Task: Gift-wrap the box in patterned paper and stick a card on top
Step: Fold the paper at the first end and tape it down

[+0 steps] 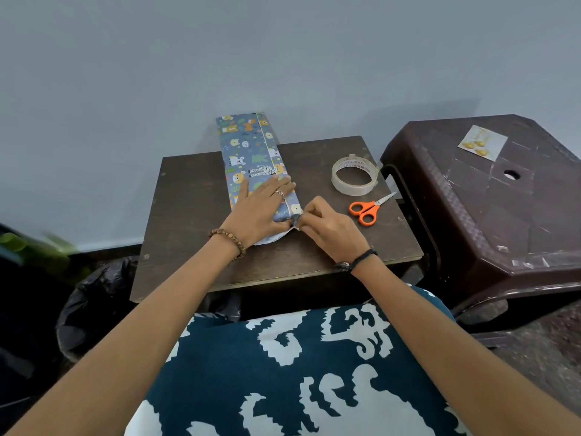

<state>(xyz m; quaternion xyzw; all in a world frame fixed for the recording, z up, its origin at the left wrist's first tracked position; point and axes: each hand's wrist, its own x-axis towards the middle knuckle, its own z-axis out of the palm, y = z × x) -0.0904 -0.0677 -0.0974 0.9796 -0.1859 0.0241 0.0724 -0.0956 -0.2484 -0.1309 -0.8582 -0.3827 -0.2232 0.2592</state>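
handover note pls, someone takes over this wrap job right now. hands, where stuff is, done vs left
Left hand: flat on top of the wrapped box, pressing it to the small wooden table.
Right hand: its grip pinches the paper flap at the box's near end.
Tape roll and orange scissors lie on the table, right of the box.
Card lies on the brown plastic stool at far right.
Done: patterned paper is round the box, long seam on top closed.
Left: fold and tape the near end; far end cannot be judged; then stick the card on top.
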